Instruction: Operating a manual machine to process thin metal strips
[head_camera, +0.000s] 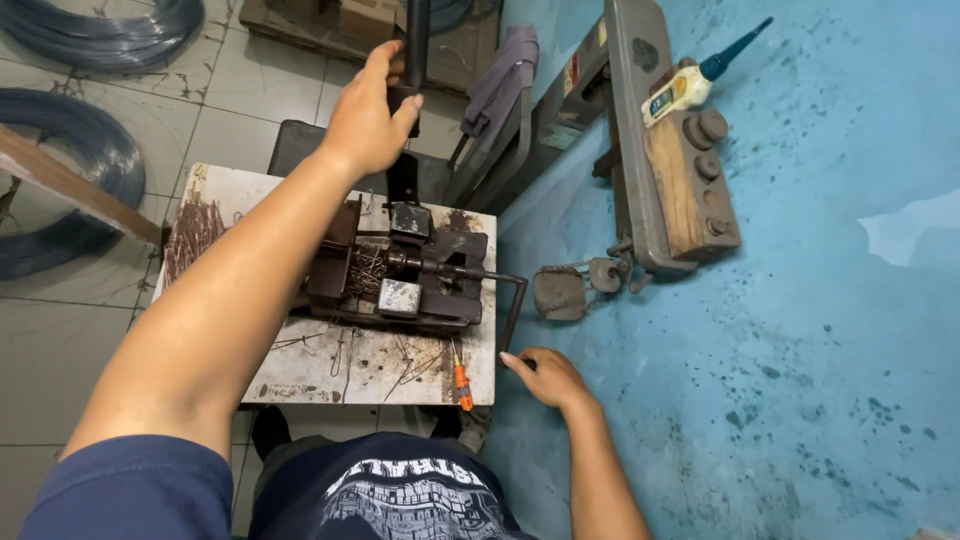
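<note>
My left hand (368, 112) is raised and gripped round a dark upright lever handle (415, 40) above a rusty metal press machine (400, 270) on a small worn white table (370, 365). My right hand (545, 375) is low at the table's right edge, its fingers closed on the lower end of the machine's bent crank rod (510, 300). Thin wire pieces lie inside the machine (365, 272) and scattered on the table top.
An orange-handled tool (461, 382) lies near the table's front right corner. A pile of rusty wire pieces (192, 232) sits at the table's left. Coils of wire (90, 150) lie on the tiled floor. A grey machine with a wooden block (680, 190) stands against the blue wall, a glue bottle (690, 85) on it.
</note>
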